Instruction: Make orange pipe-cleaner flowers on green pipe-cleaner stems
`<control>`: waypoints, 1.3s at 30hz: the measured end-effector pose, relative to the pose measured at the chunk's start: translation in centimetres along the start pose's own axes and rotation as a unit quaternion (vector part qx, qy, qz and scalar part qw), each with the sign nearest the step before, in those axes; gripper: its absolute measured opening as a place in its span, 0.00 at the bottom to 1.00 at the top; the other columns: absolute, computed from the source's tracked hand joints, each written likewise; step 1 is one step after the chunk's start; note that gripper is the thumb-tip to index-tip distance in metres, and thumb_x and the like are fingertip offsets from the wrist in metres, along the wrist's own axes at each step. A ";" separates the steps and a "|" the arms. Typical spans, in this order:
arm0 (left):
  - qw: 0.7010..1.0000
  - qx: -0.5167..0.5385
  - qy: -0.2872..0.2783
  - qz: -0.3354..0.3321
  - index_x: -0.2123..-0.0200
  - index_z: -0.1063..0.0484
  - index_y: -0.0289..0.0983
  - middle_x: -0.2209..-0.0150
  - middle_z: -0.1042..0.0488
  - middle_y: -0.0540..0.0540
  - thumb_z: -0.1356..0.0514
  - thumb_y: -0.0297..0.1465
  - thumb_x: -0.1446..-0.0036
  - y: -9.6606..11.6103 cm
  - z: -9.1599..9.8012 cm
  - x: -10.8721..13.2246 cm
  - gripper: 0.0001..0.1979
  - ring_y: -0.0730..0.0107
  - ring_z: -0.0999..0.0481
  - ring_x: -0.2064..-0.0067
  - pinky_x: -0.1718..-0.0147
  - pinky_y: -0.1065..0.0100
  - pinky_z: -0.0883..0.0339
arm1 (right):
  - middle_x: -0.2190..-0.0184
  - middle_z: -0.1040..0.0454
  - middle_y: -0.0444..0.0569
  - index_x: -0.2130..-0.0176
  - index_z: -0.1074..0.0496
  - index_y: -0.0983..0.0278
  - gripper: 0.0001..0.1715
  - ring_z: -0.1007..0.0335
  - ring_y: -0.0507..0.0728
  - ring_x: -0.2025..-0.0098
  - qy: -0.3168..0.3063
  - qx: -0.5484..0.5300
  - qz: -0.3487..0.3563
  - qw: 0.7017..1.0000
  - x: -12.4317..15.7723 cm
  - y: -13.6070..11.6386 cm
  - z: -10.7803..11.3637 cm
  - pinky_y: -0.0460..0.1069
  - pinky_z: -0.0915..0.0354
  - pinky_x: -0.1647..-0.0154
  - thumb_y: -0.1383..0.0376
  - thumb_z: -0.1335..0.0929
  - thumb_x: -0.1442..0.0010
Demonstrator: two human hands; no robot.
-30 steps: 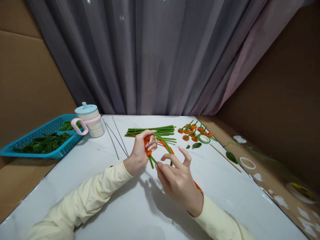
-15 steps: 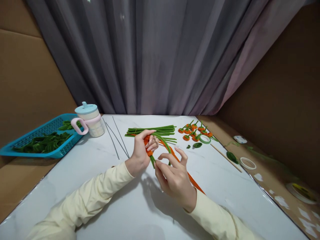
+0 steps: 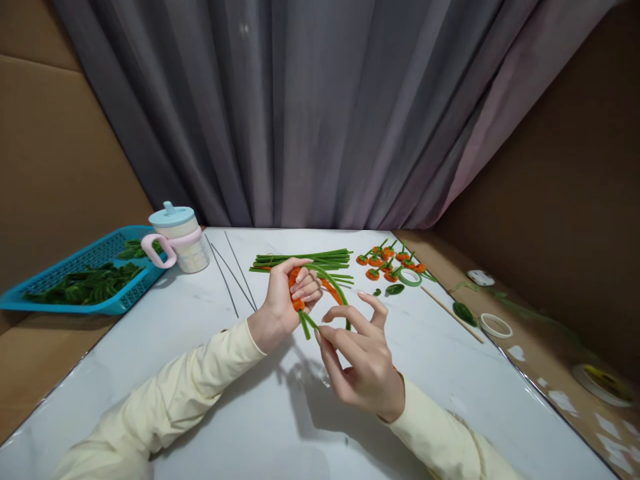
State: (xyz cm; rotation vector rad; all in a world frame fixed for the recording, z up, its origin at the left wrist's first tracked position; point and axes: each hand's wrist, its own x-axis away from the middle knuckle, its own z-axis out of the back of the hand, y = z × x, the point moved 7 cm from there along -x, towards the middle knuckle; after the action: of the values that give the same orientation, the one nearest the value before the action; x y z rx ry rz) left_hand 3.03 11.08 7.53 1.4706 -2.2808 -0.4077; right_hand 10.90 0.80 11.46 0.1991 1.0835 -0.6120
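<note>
My left hand [image 3: 287,293] is closed round an orange pipe-cleaner coil [image 3: 296,288] with green stem ends [image 3: 305,325] sticking out below the fingers. My right hand [image 3: 363,357] is just right of it, thumb and forefinger pinched on the green pipe cleaner [image 3: 336,291] that arches out of the coil, the other fingers spread. An orange pipe cleaner [image 3: 331,291] trails behind my right hand. Both hands hover above the white marble table [image 3: 210,373].
A bundle of green pipe cleaners [image 3: 305,260] lies beyond the hands, with several small orange flowers [image 3: 387,261] and a green tape roll [image 3: 410,277] to its right. Thin wires [image 3: 231,273], a lidded cup [image 3: 179,239] and a blue tray of green leaves [image 3: 80,277] are on the left.
My right hand drew back a little and shifted right along the green pipe cleaner, and the orange strand beneath it is now mostly hidden. My left hand kept its grip.
</note>
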 end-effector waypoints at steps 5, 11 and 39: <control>1.000 -0.015 -0.008 -0.016 0.91 0.52 0.35 0.91 0.56 0.56 0.48 0.25 0.49 -0.1 -0.1 0.0 0.22 0.83 0.56 0.90 0.90 0.77 0.58 | 0.83 0.31 0.40 0.74 0.36 0.64 0.09 0.31 0.52 0.70 -0.015 -0.011 -0.011 1.000 -0.3 0.1 -0.4 0.60 0.50 0.46 0.76 0.38 0.48; 0.997 -0.055 0.012 -0.055 0.92 0.52 0.36 0.92 0.57 0.56 0.47 0.26 0.51 -0.4 0.0 0.2 0.22 0.83 0.55 0.90 0.89 0.77 0.57 | 0.83 0.33 0.39 0.74 0.35 0.64 0.09 0.31 0.52 0.69 -0.015 0.013 -0.031 0.999 -0.1 0.1 -1.0 0.59 0.49 0.46 0.76 0.38 0.46; 0.794 -0.581 -0.156 -0.084 0.71 0.25 0.30 0.77 0.27 0.44 0.39 0.32 0.47 3.0 -2.5 1.7 0.09 0.73 0.29 0.78 0.77 0.73 0.33 | 0.79 0.26 0.40 0.67 0.32 0.63 0.11 0.30 0.56 0.53 -0.023 0.231 0.070 0.970 -0.6 2.7 1.2 0.59 0.57 0.43 0.78 0.37 0.45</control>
State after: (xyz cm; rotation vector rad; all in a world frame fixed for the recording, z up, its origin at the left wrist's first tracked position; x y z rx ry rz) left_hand 1.15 10.71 11.34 0.9134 -1.4413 -1.8046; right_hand 13.18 2.70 12.18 0.6570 0.8614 -0.7317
